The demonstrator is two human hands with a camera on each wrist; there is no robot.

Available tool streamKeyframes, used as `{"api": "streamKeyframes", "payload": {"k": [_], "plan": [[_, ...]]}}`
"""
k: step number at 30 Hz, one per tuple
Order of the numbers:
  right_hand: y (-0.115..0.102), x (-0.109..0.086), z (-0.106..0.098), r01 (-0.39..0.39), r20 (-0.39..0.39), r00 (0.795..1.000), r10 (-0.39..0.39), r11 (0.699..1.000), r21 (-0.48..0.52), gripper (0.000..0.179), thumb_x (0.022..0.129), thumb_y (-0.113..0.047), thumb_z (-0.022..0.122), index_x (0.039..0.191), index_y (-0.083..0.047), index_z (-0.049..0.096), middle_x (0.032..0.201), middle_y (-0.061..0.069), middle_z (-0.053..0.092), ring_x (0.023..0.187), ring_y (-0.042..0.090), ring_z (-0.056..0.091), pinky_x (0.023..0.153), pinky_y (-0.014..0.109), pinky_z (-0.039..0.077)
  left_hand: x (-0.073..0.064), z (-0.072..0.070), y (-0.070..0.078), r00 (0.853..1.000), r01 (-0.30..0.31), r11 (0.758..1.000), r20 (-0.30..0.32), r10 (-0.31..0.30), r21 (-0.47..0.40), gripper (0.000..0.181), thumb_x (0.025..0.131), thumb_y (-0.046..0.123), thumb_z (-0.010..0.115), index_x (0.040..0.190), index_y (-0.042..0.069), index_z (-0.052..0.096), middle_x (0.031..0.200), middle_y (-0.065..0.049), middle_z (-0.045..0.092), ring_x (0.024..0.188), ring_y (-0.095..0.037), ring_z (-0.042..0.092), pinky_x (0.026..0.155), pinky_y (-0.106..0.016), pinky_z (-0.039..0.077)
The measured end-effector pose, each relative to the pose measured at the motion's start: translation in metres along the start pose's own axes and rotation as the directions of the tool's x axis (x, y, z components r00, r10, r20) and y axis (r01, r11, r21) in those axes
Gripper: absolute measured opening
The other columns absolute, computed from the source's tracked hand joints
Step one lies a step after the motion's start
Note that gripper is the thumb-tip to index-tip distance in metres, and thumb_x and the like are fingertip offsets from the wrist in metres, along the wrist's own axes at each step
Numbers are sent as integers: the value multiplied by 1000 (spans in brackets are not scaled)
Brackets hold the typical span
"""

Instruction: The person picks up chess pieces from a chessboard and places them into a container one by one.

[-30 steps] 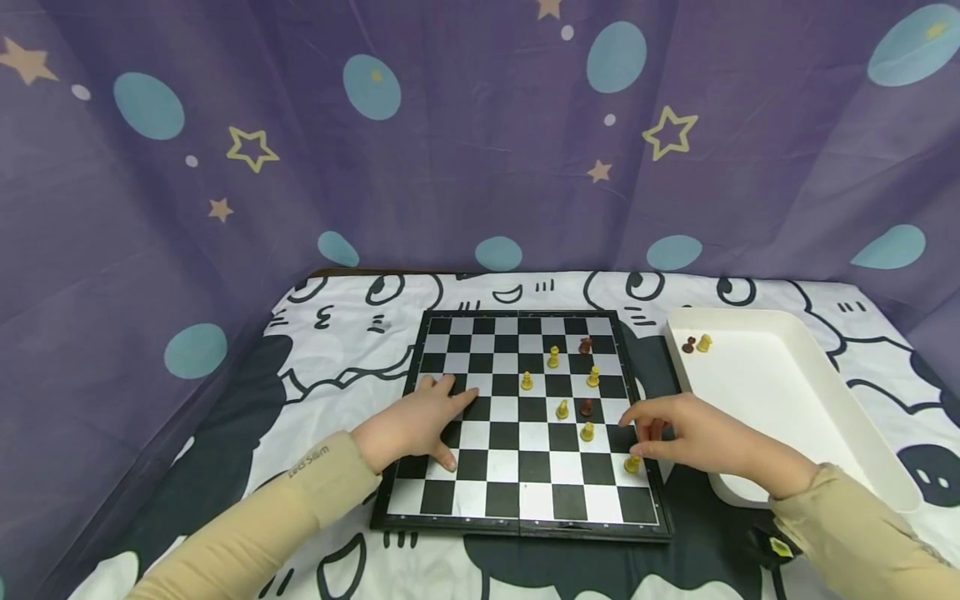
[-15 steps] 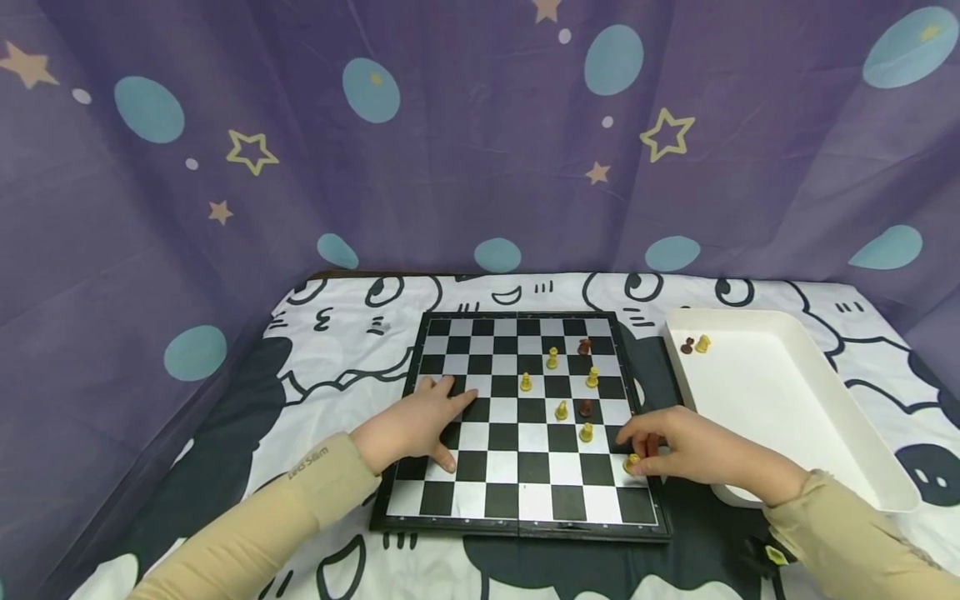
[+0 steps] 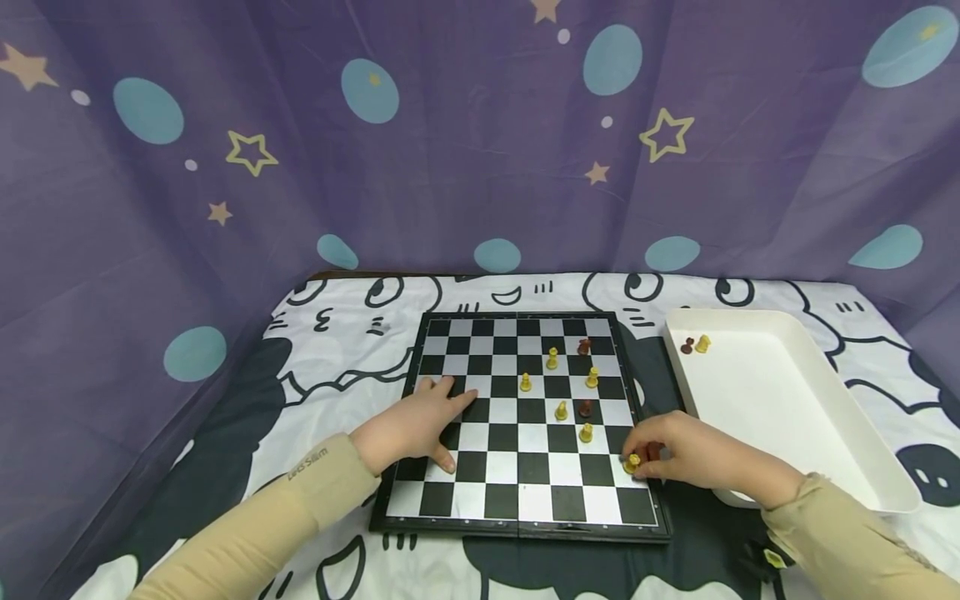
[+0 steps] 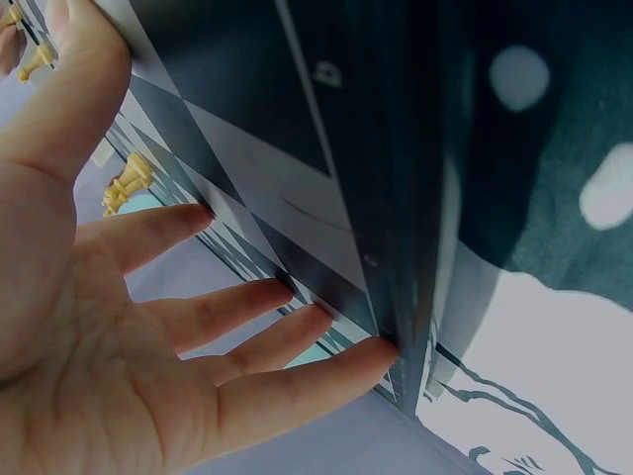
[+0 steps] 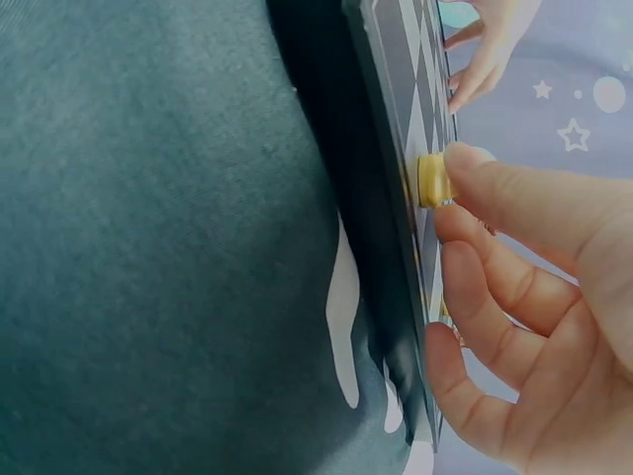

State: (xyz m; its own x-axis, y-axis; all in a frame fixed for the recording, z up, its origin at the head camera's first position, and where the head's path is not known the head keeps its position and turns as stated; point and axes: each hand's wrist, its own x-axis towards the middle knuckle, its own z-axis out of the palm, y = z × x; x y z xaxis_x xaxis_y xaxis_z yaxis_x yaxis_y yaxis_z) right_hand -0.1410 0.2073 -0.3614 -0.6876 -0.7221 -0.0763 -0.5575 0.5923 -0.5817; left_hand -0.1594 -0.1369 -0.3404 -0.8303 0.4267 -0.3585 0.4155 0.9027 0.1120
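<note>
My right hand [image 3: 688,450] pinches a yellow chess piece [image 3: 632,464] between thumb and index finger, near the right edge of the black-and-white chessboard [image 3: 502,465]. In the right wrist view the piece [image 5: 431,182] has its base at the board's surface, and the other fingers are bent. With fingers spread, my left hand [image 3: 414,422] rests on the left side of the board; its fingertips touch the squares in the left wrist view. Several more yellow pieces, among them a yellow piece [image 3: 587,432], stand on the board's right half. Two dark red pieces, one dark red piece [image 3: 585,407] nearer, stand among them.
To the right of the board lies a white tray [image 3: 787,400] with a dark red piece [image 3: 687,346] and a yellow piece [image 3: 702,343] in its far left corner. A cartoon-print cloth [image 3: 360,367] covers the table. Behind hangs a purple curtain [image 3: 480,167].
My right hand has come slightly down and closed thumb and index finger on the yellow piece near the board's right edge. My left hand stays where it was.
</note>
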Motion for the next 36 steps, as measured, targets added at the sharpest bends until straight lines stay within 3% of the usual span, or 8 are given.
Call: {"api": "streamKeyframes", "payload": {"k": [26,36], "plan": [[1,1,3,12,-39,999,-14,999,-39,8,81,-15,74,85,-21,70,81,-15,62,72,-1,49,61,21,45,1,0,0,1000,5,1000,4,-5,10,101,59,40,85,145,12,40,145,-24,35,127,-44,35,100,-50,42],[-4,-1,-2,45,-106,993,-51,997,-55,8,80,-14,74,85,-19,70,80,-15,60,70,-2,49,59,21,47,0,0,-1,1000,-1,1000,-4,1,-1,102,59,40,85,145,11,40,145,-25,35,128,-44,35,101,-50,41]]}}
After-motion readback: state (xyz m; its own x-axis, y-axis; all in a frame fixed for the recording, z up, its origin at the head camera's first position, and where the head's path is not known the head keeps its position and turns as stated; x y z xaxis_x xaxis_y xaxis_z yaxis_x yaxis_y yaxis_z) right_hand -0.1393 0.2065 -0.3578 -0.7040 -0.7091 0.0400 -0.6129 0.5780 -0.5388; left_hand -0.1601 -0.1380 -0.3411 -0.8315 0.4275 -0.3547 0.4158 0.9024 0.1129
